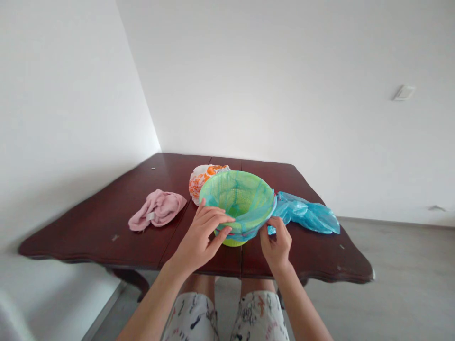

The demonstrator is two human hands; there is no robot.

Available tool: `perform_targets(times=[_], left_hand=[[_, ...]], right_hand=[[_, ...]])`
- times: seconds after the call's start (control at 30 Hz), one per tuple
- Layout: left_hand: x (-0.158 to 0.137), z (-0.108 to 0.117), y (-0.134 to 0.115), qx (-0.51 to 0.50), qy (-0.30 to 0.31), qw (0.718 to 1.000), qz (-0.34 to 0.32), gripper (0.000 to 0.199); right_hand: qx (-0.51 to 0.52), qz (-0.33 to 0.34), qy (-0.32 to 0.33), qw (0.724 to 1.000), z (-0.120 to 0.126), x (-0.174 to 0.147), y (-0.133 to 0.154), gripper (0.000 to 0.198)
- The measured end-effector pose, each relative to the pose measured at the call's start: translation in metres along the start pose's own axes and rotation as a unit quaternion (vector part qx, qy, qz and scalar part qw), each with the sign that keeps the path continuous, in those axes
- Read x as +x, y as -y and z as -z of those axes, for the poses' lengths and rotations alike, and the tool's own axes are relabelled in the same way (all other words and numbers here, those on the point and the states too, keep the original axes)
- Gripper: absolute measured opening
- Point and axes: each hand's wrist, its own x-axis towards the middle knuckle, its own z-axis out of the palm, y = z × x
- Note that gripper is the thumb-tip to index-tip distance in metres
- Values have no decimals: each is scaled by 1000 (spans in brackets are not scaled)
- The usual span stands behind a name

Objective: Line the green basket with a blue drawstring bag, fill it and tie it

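A green plastic basket [233,243] stands near the front edge of the table, lined with a thin, see-through blue trash bag [253,219]. The bag's edge is folded over the rim and hangs down outside at the front, with a bit of red along it. At the front left, my left hand [203,233] grips the bag at the rim, fingers on top and thumb outside. My right hand [276,242] pinches the bag's edge below the rim on the right. Its fingertips are partly hidden.
Crumpled blue plastic [309,214] lies right of the basket. A pink cloth [158,209] rests at left, and a white-and-orange bundle [199,182] sits behind the basket. The dark wooden table [106,227] meets white walls at the back and left.
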Motion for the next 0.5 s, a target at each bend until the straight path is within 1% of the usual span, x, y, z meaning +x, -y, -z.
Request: perform_targets(times=[0.1, 0.13, 0.17, 0.2, 0.23, 0.27, 0.3, 0.33, 0.37, 0.43, 0.5], left_hand=[[1, 0, 0, 4, -3, 1000, 1, 17], [2, 1, 0, 6, -3, 1000, 1, 17], [2, 1, 0, 7, -4, 1000, 1, 17], [2, 1, 0, 8, -5, 1000, 0, 18], [2, 1, 0, 9, -5, 1000, -2, 18], [2, 2, 0, 9, -5, 1000, -3, 18], [2, 2, 0, 9, -6, 1000, -6, 18], [1, 2, 1, 8, -8, 1000, -9, 18], [1, 2, 1, 8, -11, 1000, -13, 18], [1, 1, 2, 7, -17, 1000, -20, 19], [0, 1, 4, 5, -21, 999, -27, 21]], right_hand=[[-17, -36, 84, 996, 4, -1, 2, 18], [-22, -54, 99, 993, 8, -1, 2, 17], [-25, -73, 91, 993, 12, 0, 2, 13], [-26, -87, 65, 994, 17, 2, 2, 10], [-27, -90, 29, 995, 21, 5, 2, 16], [-31, -77, -2, 997, 25, 7, 2, 28], [-40, -53, -20, 998, 28, 10, 2, 40], [-52, -20, -20, 998, 31, 11, 2, 49], [-62, 12, -8, 998, 32, 12, 2, 53], [-66, 56, 13, 996, 33, 10, 1, 51], [-50, 75, -1, 996, 31, 6, -1, 49]])
